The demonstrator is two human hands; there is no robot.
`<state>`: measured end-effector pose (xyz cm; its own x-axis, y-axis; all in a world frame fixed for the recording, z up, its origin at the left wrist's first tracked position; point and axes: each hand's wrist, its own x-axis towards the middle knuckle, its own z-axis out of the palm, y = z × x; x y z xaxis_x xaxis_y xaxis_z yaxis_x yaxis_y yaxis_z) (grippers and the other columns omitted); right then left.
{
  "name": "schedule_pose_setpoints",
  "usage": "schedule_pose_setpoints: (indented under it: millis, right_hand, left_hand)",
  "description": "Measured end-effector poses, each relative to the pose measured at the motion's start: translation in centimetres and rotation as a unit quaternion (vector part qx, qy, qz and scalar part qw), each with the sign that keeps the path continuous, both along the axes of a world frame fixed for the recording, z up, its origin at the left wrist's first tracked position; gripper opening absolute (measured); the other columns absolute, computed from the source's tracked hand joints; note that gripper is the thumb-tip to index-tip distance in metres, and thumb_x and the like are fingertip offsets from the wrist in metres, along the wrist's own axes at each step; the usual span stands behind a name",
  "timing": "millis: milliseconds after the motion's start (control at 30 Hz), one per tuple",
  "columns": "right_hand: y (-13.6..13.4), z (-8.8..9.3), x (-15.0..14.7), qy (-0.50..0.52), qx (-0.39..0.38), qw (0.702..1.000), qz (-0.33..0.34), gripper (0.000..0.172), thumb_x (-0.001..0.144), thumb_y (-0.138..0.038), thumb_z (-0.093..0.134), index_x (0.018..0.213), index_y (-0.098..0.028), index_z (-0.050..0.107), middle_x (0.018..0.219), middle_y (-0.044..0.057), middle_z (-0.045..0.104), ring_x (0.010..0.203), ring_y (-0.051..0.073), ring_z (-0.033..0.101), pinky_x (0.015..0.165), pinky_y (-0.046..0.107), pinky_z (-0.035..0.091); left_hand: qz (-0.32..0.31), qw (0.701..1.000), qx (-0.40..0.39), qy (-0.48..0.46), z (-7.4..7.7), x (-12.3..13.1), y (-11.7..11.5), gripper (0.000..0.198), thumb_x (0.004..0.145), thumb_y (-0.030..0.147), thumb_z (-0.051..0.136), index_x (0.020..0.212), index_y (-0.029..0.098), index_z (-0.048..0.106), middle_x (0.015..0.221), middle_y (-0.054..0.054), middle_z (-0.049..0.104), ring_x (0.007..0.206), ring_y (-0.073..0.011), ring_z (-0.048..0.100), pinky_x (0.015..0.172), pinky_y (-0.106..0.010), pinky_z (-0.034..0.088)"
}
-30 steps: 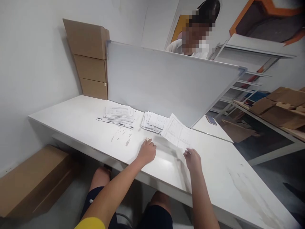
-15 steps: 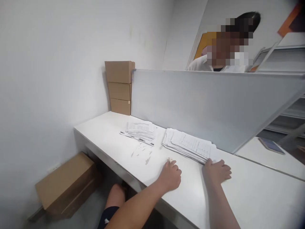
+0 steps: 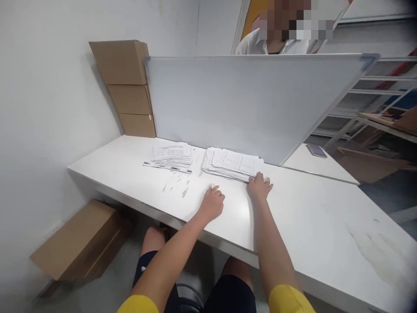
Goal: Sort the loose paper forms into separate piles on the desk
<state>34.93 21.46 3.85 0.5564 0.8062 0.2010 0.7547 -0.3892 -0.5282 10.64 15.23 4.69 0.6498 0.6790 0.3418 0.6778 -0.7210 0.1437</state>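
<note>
Two piles of printed paper sheets lie on the white table (image 3: 309,226). My right hand (image 3: 259,185) rests with spread fingers on the near corner of the right pile (image 3: 233,164). My left hand (image 3: 213,203) lies curled on the table just left of that pile, with a small pale thing at its fingertips that I cannot make out. The left pile (image 3: 171,155) sits farther off, untouched.
A whiteboard (image 3: 247,100) stands upright behind the piles, with a person in a white top behind it. Stacked cardboard boxes (image 3: 127,87) stand at the far left corner. A phone (image 3: 316,150) lies on the adjoining table. Another box (image 3: 78,243) sits on the floor.
A second ago my right hand held a sheet up by its edge; that sheet now lies on the right pile and the hand rests on it. My left hand stayed put.
</note>
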Motion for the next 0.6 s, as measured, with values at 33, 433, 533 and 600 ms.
schedule_pose_setpoints:
  millis: [33, 433, 533, 600]
  right_hand:
    - [-0.2, 0.1, 0.0, 0.005, 0.006, 1.000, -0.002, 0.063, 0.098, -0.037, 0.025, 0.152, -0.005, 0.028, 0.157, 0.019, 0.032, 0.146, 0.036, 0.016, 0.117, 0.056, 0.006]
    - [-4.1, -0.9, -2.5, -0.013, -0.052, 0.996, -0.068, 0.080, 0.090, -0.039, 0.040, 0.153, 0.006, 0.016, 0.159, 0.029, 0.017, 0.146, 0.040, 0.018, 0.117, 0.055, 0.016]
    - [-5.6, -1.1, -3.9, -0.045, -0.096, 0.993, -0.054, 0.077, 0.094, -0.044, 0.032, 0.151, 0.007, 0.023, 0.158, 0.030, 0.022, 0.147, 0.038, 0.019, 0.117, 0.057, 0.013]
    - [-6.2, -1.0, -4.6, -0.060, -0.125, 0.989, -0.041, 0.076, 0.095, -0.046, 0.027, 0.151, 0.006, 0.026, 0.159, 0.027, 0.022, 0.147, 0.037, 0.018, 0.118, 0.057, 0.012]
  left_hand:
    - [0.000, 1.000, 0.001, -0.002, -0.1, 0.0, 0.0, 0.018, 0.090, 0.012, 0.048, 0.100, 0.014, 0.063, 0.111, -0.013, 0.064, 0.139, -0.0298, 0.039, 0.111, -0.049, 0.038]
    - [0.001, 0.998, 0.027, -0.051, -0.4, 0.1, -0.1, 0.025, 0.089, 0.012, 0.046, 0.105, 0.015, 0.065, 0.113, -0.012, 0.067, 0.139, -0.0299, 0.042, 0.115, -0.055, 0.033]
    - [-0.043, 0.988, 0.091, -0.115, 0.2, -2.0, -1.3, 0.036, 0.091, 0.010, 0.041, 0.121, 0.017, 0.060, 0.133, -0.011, 0.061, 0.145, -0.0284, 0.033, 0.119, -0.057, 0.025]
    - [-0.071, 0.975, 0.136, -0.161, 0.1, -4.3, -1.1, 0.039, 0.090, 0.010, 0.041, 0.123, 0.020, 0.059, 0.136, -0.009, 0.060, 0.147, -0.0267, 0.029, 0.120, -0.058, 0.022]
